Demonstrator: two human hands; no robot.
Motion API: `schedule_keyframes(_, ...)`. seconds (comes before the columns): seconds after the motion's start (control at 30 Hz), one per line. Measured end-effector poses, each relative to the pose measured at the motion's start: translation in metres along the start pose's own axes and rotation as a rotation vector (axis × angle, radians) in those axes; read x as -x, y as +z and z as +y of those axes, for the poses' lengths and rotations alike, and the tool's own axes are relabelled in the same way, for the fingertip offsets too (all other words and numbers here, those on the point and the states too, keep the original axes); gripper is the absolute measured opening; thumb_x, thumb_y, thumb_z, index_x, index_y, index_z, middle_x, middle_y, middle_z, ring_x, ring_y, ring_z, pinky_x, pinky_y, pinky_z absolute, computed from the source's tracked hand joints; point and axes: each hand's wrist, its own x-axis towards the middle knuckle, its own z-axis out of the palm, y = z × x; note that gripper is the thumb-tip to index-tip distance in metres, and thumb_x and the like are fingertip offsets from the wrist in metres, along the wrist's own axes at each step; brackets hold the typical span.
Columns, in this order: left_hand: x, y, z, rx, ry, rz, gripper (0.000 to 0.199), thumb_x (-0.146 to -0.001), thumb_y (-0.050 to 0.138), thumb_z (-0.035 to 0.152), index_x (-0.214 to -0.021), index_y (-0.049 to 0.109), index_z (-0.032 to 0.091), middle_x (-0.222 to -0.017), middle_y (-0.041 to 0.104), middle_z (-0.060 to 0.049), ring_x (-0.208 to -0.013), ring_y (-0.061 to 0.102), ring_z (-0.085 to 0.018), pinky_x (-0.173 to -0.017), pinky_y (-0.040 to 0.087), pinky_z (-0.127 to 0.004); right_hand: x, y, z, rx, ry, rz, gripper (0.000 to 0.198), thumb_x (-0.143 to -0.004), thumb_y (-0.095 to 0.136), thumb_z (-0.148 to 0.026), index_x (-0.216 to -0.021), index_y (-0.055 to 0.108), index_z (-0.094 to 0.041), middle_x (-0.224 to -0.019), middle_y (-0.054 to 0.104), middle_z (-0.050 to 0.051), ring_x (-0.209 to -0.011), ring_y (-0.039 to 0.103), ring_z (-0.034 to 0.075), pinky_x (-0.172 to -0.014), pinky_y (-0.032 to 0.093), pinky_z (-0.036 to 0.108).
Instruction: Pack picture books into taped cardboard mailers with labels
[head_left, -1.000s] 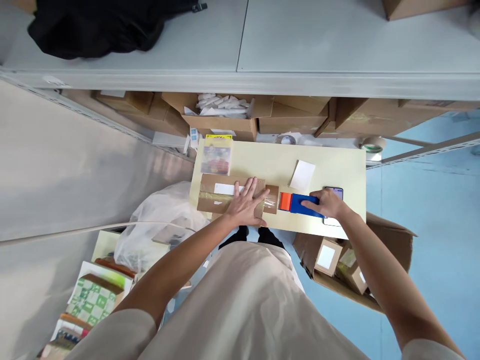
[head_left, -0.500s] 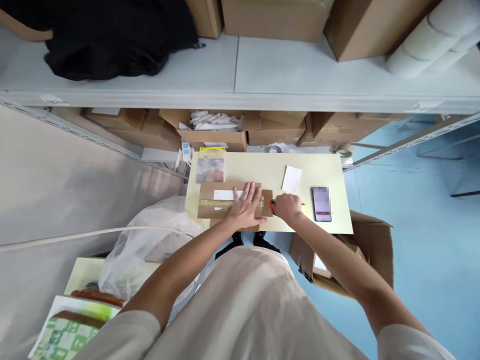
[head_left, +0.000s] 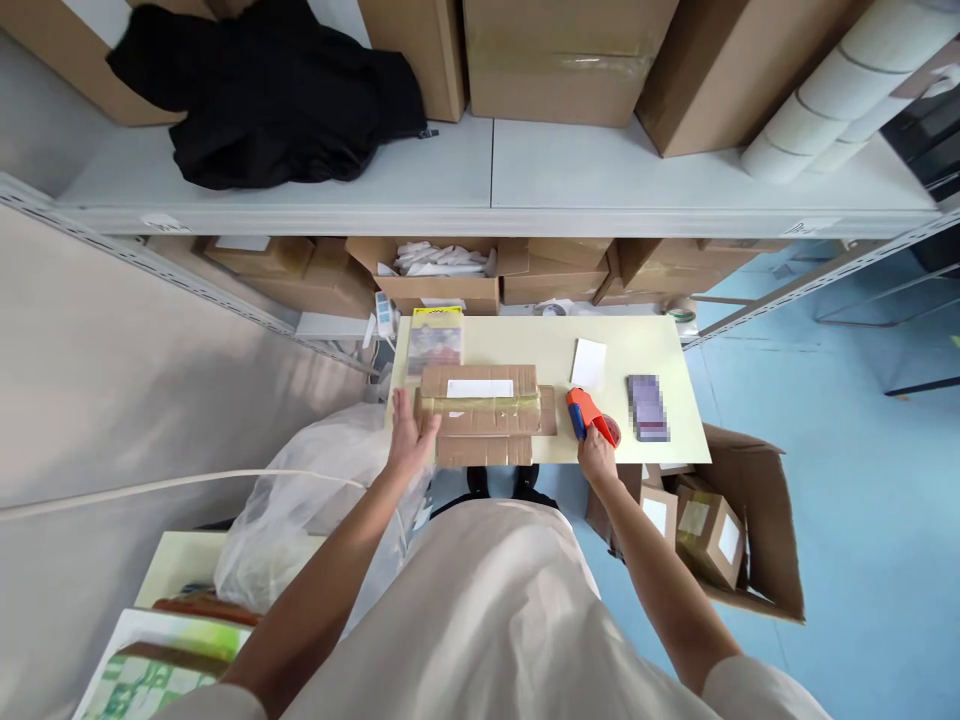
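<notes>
A cardboard box (head_left: 484,412) with a white label and a strip of tape along its top lies on the pale table (head_left: 517,340), its flaps sticking out at the right and front. My left hand (head_left: 409,435) is at the box's left end, fingers apart; whether it touches the cardboard I cannot tell. My right hand (head_left: 598,457) grips an orange and blue tape dispenser (head_left: 585,412), whose roll shows on its right side. The dispenser is apart from the box, to its right.
Behind the box lie a yellow-topped packet (head_left: 436,338) and a white card (head_left: 589,362). A phone (head_left: 648,408) lies at the right. Below the table's right corner stands an open carton (head_left: 772,540) of small boxes. A grey shelf (head_left: 570,180) spans the back.
My left hand has moved from the box's top to its left end. My right hand has drawn back from the box's right flap, and the tape dispenser now shows fully.
</notes>
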Motion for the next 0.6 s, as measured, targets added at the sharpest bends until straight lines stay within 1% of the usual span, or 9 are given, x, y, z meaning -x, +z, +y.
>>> schedule_keyframes(0.07,0.0,-0.006,-0.02,0.194,-0.078,-0.116,0.086,-0.084,0.051,0.054,-0.15,0.009,0.018,-0.156,0.014,-0.014,-0.143,0.014,-0.028,-0.116,0.016,-0.045,0.004,-0.001,0.0,0.005,-0.015,0.035,0.05,-0.085,0.045,-0.017,-0.133,0.04,-0.003,-0.115,0.059,0.024,-0.111,0.055,0.032,-0.091,0.042,0.04)
schedule_keyframes(0.1,0.0,-0.007,-0.027,0.262,-0.073,-0.185,0.087,-0.082,0.054,0.053,-0.149,0.01,0.02,-0.155,0.019,-0.014,-0.142,0.02,-0.028,-0.116,0.019,-0.044,0.006,-0.003,-0.001,0.0,-0.038,0.072,0.057,-0.083,0.05,-0.018,-0.136,0.037,-0.003,-0.12,0.056,0.026,-0.117,0.051,0.035,-0.096,0.039,0.044)
schedule_keyframes(0.17,0.001,-0.007,-0.034,0.314,0.001,-0.288,0.094,-0.075,0.064,0.05,-0.149,0.013,0.02,-0.152,0.027,-0.014,-0.139,0.029,-0.029,-0.114,0.025,-0.044,0.01,-0.007,-0.01,-0.065,-0.157,0.142,0.077,-0.077,0.06,-0.023,-0.143,0.025,-0.008,-0.136,0.044,0.025,-0.13,0.038,0.037,-0.103,0.033,0.049)
schedule_keyframes(0.23,0.002,-0.003,-0.034,0.294,0.071,-0.311,0.103,-0.067,0.074,0.044,-0.148,0.016,0.019,-0.147,0.036,-0.015,-0.134,0.037,-0.03,-0.111,0.029,-0.045,0.01,-0.009,-0.027,-0.209,-0.348,0.143,0.095,-0.072,0.067,-0.028,-0.148,0.011,-0.015,-0.148,0.029,0.02,-0.138,0.027,0.034,-0.108,0.03,0.048)
schedule_keyframes(0.3,0.003,0.0,-0.029,0.315,0.077,-0.29,0.102,-0.065,0.075,0.04,-0.147,0.018,0.019,-0.14,0.045,-0.016,-0.127,0.046,-0.03,-0.106,0.036,-0.047,0.009,-0.009,-0.05,-0.387,-0.507,0.09,0.104,-0.07,0.07,-0.033,-0.149,0.005,-0.018,-0.151,0.024,0.017,-0.14,0.024,0.031,-0.108,0.032,0.047)
schedule_keyframes(0.37,0.001,0.002,-0.023,0.416,0.043,-0.273,0.095,-0.069,0.071,0.039,-0.146,0.02,0.02,-0.132,0.052,-0.015,-0.117,0.055,-0.028,-0.098,0.045,-0.046,0.006,-0.013,-0.071,-0.581,-0.56,0.04,0.1,-0.071,0.069,-0.038,-0.149,0.009,-0.019,-0.146,0.033,0.018,-0.135,0.034,0.031,-0.103,0.039,0.047)
schedule_keyframes(0.43,-0.005,-0.001,-0.015,0.538,0.015,-0.259,0.087,-0.073,0.068,0.04,-0.145,0.023,0.021,-0.128,0.055,-0.014,-0.11,0.059,-0.026,-0.092,0.049,-0.043,0.003,-0.024,-0.084,-0.767,-0.536,0.006,0.088,-0.074,0.066,-0.043,-0.146,0.021,-0.021,-0.136,0.047,0.016,-0.122,0.049,0.029,-0.092,0.048,0.044)
schedule_keyframes(0.5,-0.015,-0.008,-0.006,0.594,0.007,-0.247,0.081,-0.073,0.067,0.042,-0.142,0.031,0.02,-0.125,0.055,-0.014,-0.11,0.058,-0.026,-0.09,0.049,-0.04,0.0,-0.04,-0.088,-0.897,-0.484,-0.003,0.074,-0.076,0.064,-0.047,-0.14,0.034,-0.023,-0.126,0.056,0.013,-0.11,0.058,0.026,-0.084,0.053,0.04)
schedule_keyframes(0.6,-0.032,-0.016,0.006,0.631,-0.006,-0.255,0.08,-0.068,0.071,0.046,-0.137,0.039,0.018,-0.124,0.056,-0.014,-0.112,0.055,-0.027,-0.089,0.047,-0.039,-0.009,-0.064,-0.084,-0.97,-0.339,0.028,0.057,-0.078,0.059,-0.055,-0.124,0.051,-0.022,-0.12,0.062,0.011,-0.104,0.061,0.025,-0.083,0.053,0.038)
